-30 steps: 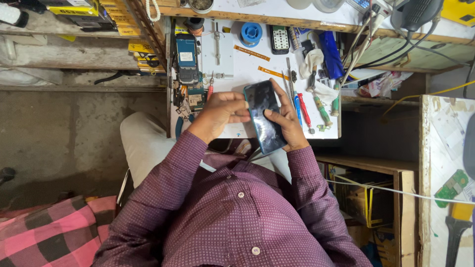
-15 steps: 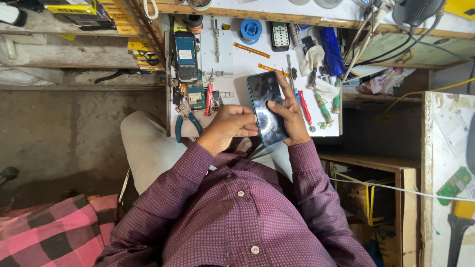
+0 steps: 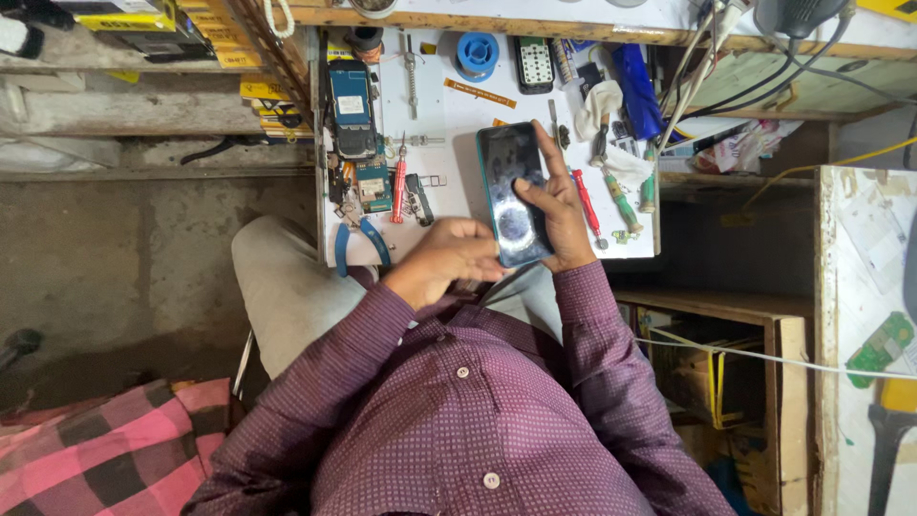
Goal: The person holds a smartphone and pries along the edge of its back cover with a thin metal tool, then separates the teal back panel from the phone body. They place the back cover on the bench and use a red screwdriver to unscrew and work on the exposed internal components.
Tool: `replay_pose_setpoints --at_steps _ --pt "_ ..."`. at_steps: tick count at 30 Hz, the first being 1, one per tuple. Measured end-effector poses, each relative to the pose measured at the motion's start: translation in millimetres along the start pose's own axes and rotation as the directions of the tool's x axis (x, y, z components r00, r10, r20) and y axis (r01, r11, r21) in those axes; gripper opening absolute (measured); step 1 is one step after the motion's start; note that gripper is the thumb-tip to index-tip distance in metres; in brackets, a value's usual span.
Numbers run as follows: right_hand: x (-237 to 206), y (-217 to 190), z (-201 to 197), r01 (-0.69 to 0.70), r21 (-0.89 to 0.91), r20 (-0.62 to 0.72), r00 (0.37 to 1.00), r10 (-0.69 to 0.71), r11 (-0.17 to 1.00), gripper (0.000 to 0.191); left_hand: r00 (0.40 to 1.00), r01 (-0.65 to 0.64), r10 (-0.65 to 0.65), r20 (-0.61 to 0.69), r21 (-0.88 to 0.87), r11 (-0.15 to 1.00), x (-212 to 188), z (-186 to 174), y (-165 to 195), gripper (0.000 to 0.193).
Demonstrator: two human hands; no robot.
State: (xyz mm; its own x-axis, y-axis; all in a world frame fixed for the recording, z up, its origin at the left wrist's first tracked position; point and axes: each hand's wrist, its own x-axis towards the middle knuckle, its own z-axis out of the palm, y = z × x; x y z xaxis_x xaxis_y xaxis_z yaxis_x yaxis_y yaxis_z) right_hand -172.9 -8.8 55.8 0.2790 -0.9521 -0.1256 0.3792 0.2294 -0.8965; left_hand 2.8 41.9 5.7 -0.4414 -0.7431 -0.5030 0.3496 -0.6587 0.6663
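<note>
Both arms in maroon dotted sleeves bend inward at the elbows, forearms converging ahead of the chest. Left hand (image 3: 457,253) is curled, knuckles up, fingers closed in a grip. Right hand (image 3: 554,212) lies alongside, thumb (image 3: 527,187) pressed flat, index finger extended forward.

— What do we have in the hands?

— We see a dark smartphone (image 3: 514,191), slim, with rounded corners and a teal edge. Its glossy screen faces up and is unlit, showing only glare.

— And where is it?

— We hold it lengthwise above the white table (image 3: 449,124), over the near edge, tilted slightly.
</note>
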Motion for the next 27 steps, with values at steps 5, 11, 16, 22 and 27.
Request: replay_pose_setpoints --at_steps 5,11,16,22,27 --pt "3.3 -7.5 2.0 0.051 -0.045 0.005 0.999 -0.051 0.998 0.082 0.996 -0.083 0.083 0.012 0.012 0.996 -7.4 8.3 0.6 0.009" --pt "5.5 -7.7 5.8 0.054 0.073 -0.016 0.998 -0.053 0.996 0.083 0.991 -0.133 0.133 0.011 0.002 0.991 -9.3 12.0 6.9 0.011" --pt "4.8 -5.7 7.0 0.06 0.154 -0.051 0.997 -0.053 0.986 0.082 0.986 -0.164 0.163 -0.026 -0.033 0.986 -8.1 11.1 3.5 0.013" --pt "8.4 -3.9 7.1 0.092 0.194 -0.117 0.991 -0.07 0.977 0.078 0.969 -0.246 0.245 -0.016 -0.085 0.966 -5.1 9.5 0.1 0.017" --pt "11.5 -0.3 7.2 0.128 0.182 -0.183 0.979 -0.095 0.975 0.078 0.962 -0.269 0.262 -0.072 -0.116 0.956 -3.3 10.7 2.3 0.02"
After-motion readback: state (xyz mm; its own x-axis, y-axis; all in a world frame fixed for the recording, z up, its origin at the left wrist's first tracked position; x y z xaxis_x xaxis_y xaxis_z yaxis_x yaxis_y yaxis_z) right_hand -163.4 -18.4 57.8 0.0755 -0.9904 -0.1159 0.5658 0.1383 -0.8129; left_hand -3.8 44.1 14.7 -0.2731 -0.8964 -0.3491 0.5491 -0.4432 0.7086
